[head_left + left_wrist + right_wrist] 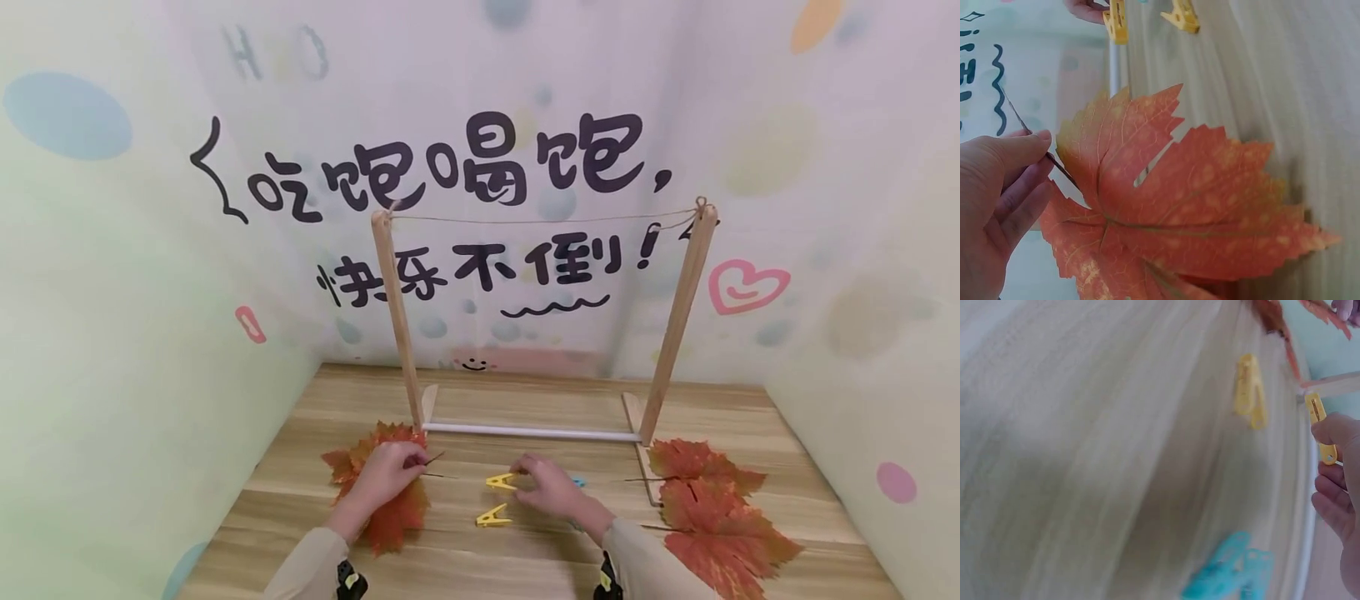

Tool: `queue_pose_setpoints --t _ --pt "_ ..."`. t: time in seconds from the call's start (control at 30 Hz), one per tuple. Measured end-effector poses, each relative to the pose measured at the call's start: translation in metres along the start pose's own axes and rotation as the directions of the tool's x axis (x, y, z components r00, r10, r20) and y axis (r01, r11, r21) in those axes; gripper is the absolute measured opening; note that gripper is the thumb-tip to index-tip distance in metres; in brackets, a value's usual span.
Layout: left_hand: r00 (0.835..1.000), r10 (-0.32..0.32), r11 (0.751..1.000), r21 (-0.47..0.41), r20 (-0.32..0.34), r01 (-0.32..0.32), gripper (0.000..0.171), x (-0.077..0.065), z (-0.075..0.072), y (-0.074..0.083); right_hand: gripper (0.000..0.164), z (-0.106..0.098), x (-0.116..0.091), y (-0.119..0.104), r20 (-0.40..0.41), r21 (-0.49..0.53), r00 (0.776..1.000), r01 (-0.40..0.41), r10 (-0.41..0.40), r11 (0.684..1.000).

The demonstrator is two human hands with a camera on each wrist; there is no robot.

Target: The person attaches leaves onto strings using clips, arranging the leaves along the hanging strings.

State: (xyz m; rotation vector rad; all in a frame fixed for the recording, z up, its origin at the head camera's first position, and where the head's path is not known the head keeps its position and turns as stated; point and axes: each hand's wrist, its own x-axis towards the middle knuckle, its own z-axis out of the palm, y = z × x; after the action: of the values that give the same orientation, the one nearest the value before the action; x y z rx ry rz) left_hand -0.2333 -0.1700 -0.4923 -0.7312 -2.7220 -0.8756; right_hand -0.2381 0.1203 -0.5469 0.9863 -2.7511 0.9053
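Note:
My left hand (390,471) pinches the thin dark stem (1063,169) of an orange-red artificial maple leaf (1147,194) between thumb and fingers. Another such leaf (399,521) lies at the left, partly covered by that hand. Between thumb and fingertips of my right hand (551,486) is a yellow clothespin (1316,415), raised off the table in the right wrist view. A second yellow clothespin (492,517) lies on the wood just nearer to me. Blue clothespins (1225,569) rest on the table, mostly hidden behind the right hand in the head view.
Behind the hands stands a wooden frame (678,325) with a string (525,221) tied between its post tops and a white rod (525,431) low across it. More maple leaves (720,533) lie at the right of the wooden table (360,400). Printed curtains surround it.

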Motion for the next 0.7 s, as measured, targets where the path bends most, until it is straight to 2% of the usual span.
queue_pose_setpoints --t 0.23,0.5,0.7 --pt "0.999 -0.012 0.997 -0.073 -0.035 0.009 0.010 0.013 -0.011 0.009 0.021 -0.029 0.010 -0.014 0.074 0.034 0.997 0.033 -0.036 0.999" --pt "0.995 -0.096 0.982 -0.168 -0.035 0.089 0.006 0.031 -0.025 0.025 0.022 -0.066 0.020 -0.033 0.036 -0.066 0.985 0.173 -0.171 0.983" --pt "0.995 -0.068 0.980 -0.194 -0.070 0.053 0.005 0.044 -0.035 0.035 0.023 -0.088 0.024 -0.047 0.080 -0.095 0.982 0.179 -0.171 0.979"
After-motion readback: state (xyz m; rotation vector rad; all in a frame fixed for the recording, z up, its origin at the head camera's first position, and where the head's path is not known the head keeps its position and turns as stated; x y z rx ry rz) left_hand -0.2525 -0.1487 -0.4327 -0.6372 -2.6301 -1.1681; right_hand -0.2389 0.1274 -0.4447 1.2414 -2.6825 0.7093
